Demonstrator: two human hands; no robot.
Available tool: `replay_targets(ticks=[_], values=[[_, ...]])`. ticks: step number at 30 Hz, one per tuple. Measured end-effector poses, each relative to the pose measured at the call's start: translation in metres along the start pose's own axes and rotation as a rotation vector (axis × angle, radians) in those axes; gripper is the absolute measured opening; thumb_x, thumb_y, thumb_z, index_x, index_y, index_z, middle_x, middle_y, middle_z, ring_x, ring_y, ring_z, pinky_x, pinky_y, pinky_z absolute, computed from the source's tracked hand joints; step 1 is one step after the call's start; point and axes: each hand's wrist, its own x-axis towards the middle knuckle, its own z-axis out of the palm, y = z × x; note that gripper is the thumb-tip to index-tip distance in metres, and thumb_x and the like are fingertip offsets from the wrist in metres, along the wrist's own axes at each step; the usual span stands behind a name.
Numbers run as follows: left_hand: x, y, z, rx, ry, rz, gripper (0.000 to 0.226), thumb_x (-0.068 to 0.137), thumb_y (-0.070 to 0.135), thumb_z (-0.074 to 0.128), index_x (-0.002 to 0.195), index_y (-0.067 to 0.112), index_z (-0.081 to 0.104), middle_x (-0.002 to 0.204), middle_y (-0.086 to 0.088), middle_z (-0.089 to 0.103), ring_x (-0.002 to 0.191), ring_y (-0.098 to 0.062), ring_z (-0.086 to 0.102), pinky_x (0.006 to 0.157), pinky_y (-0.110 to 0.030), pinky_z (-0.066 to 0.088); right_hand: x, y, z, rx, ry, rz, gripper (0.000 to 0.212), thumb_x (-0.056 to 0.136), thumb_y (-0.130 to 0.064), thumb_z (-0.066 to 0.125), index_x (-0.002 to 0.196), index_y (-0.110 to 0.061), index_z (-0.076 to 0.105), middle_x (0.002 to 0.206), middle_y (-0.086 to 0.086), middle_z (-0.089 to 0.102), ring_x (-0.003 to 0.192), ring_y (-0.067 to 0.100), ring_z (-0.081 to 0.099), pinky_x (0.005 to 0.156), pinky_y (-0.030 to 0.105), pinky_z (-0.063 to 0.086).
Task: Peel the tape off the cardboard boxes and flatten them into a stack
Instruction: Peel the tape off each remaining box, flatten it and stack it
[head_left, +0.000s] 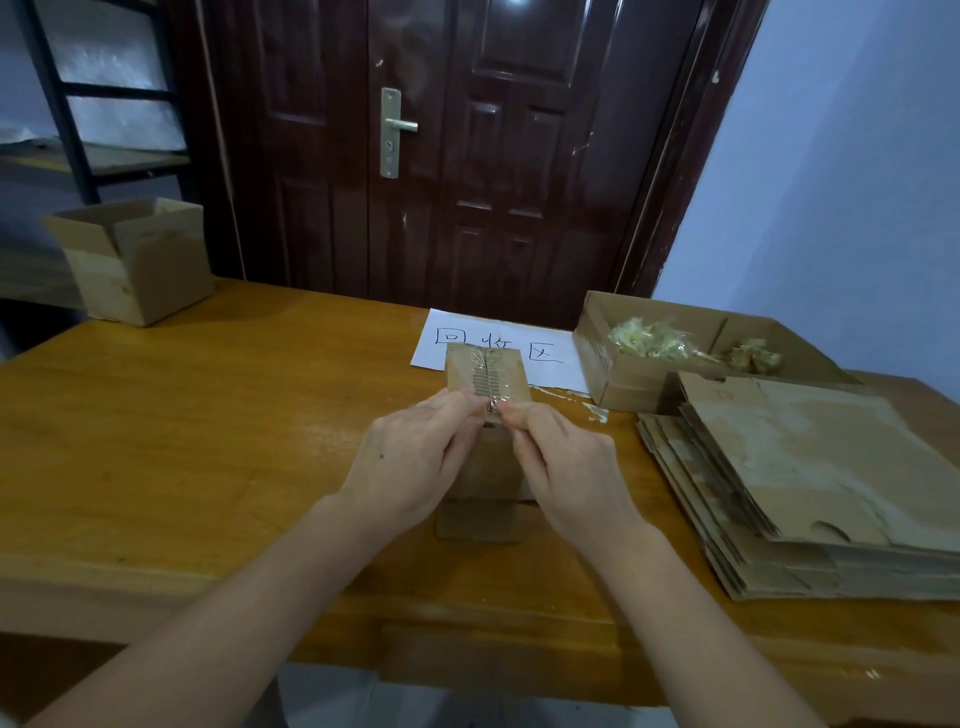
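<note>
Wooden table (208, 415), small box (485, 374) half hidden behind hands (488, 457).

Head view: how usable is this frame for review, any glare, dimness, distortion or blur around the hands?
Head view: dim, bluish indoor light; a small glare spot at the top of the door; wide-angle bending shows in the tilted door frame and table edge; the left hand and right hand are reasonably sharp, pinching the tape on the small box; fine tape detail is hard to resolve.
</note>
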Motion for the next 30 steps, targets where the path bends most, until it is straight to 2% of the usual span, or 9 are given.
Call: replay_targets(ticks=[6, 10, 12, 15, 17, 20, 24, 26, 30], values=[[-0.001, 0.009, -0.003, -0.01, 0.016, -0.023, 0.024, 0.1, 0.032, 0.052, 0.113, 0.019, 0.068, 0.123, -0.004, 0.073, 0.109, -0.018, 0.071, 0.079, -0.028, 0.059, 0.001, -0.001, -0.001, 0.001, 0.012, -0.011, 0.02, 0.104, -0.013, 0.051, 0.114, -0.004, 0.066, 0.112, 0.008, 0.073, 0.097, 0.017, 0.072, 0.069, 0.033, 0.062], [-0.001, 0.012, -0.005, -0.108, 0.057, -0.08, 0.03, 0.104, 0.044, 0.046, 0.113, 0.022, 0.066, 0.107, 0.005, 0.075, 0.093, -0.002, 0.064, 0.073, 0.0, 0.039, 0.003, 0.001, -0.001, -0.014, 0.035, -0.025, 0.017, 0.104, -0.009, 0.053, 0.111, -0.002, 0.067, 0.108, 0.008, 0.072, 0.087, 0.017, 0.072, 0.059, 0.033, 0.06], [0.001, 0.011, -0.005, -0.118, 0.084, -0.107, 0.032, 0.108, 0.04, 0.043, 0.115, 0.022, 0.067, 0.099, 0.009, 0.074, 0.082, 0.002, 0.06, 0.066, 0.001, 0.036, 0.004, 0.0, 0.0, -0.027, 0.057, -0.024, 0.016, 0.104, -0.008, 0.054, 0.109, -0.002, 0.068, 0.108, 0.007, 0.073, 0.087, 0.017, 0.072, 0.061, 0.033, 0.06], [0.001, 0.006, -0.002, -0.079, 0.062, -0.053, 0.026, 0.108, 0.035, 0.048, 0.121, 0.024, 0.068, 0.114, 0.009, 0.074, 0.102, -0.004, 0.066, 0.083, 0.004, 0.034, 0.005, -0.002, 0.001, -0.031, 0.071, -0.023, 0.02, 0.105, -0.014, 0.051, 0.109, -0.004, 0.068, 0.107, 0.006, 0.073, 0.087, 0.015, 0.072, 0.063, 0.027, 0.06], [0.0, 0.004, -0.001, -0.038, 0.032, -0.028, 0.029, 0.106, 0.038, 0.05, 0.124, 0.026, 0.069, 0.123, 0.005, 0.073, 0.113, -0.007, 0.065, 0.093, -0.003, 0.039, 0.005, -0.002, 0.002, -0.025, 0.058, 0.011, 0.018, 0.105, -0.015, 0.052, 0.109, -0.006, 0.067, 0.106, 0.005, 0.073, 0.084, 0.015, 0.072, 0.061, 0.03, 0.06], [0.001, 0.005, 0.0, -0.001, 0.019, -0.062, 0.036, 0.103, 0.045, 0.048, 0.125, 0.027, 0.072, 0.126, 0.002, 0.072, 0.116, -0.014, 0.068, 0.089, -0.027, 0.056, 0.005, -0.002, 0.003, -0.047, 0.055, 0.062, 0.014, 0.105, -0.016, 0.056, 0.109, -0.008, 0.067, 0.103, 0.001, 0.072, 0.079, 0.016, 0.07, 0.057, 0.035, 0.058], [0.004, 0.008, -0.003, -0.022, 0.065, -0.043, 0.031, 0.105, 0.035, 0.048, 0.116, 0.023, 0.074, 0.118, 0.006, 0.075, 0.105, -0.009, 0.072, 0.079, -0.023, 0.057, 0.007, -0.006, 0.005, -0.031, 0.076, 0.101, 0.015, 0.103, -0.022, 0.056, 0.108, -0.013, 0.067, 0.098, -0.006, 0.07, 0.073, 0.006, 0.064, 0.054, 0.027, 0.054], [0.006, 0.009, -0.003, -0.001, 0.086, -0.026, 0.032, 0.105, 0.033, 0.047, 0.112, 0.02, 0.075, 0.112, 0.007, 0.076, 0.098, -0.009, 0.073, 0.074, -0.022, 0.057, 0.006, -0.009, 0.005, -0.027, 0.057, 0.126, 0.019, 0.098, -0.025, 0.06, 0.113, -0.016, 0.068, 0.102, -0.008, 0.071, 0.082, 0.002, 0.065, 0.061, 0.025, 0.057], [0.005, 0.01, 0.002, 0.025, 0.16, -0.006, 0.029, 0.105, 0.03, 0.05, 0.109, 0.018, 0.076, 0.109, 0.005, 0.077, 0.1, -0.012, 0.074, 0.08, -0.028, 0.06, 0.011, -0.007, -0.004, 0.059, 0.023, 0.247, 0.034, 0.094, -0.039, 0.058, 0.121, -0.027, 0.073, 0.13, -0.011, 0.068, 0.119, -0.004, 0.058, 0.097, 0.019, 0.051]])
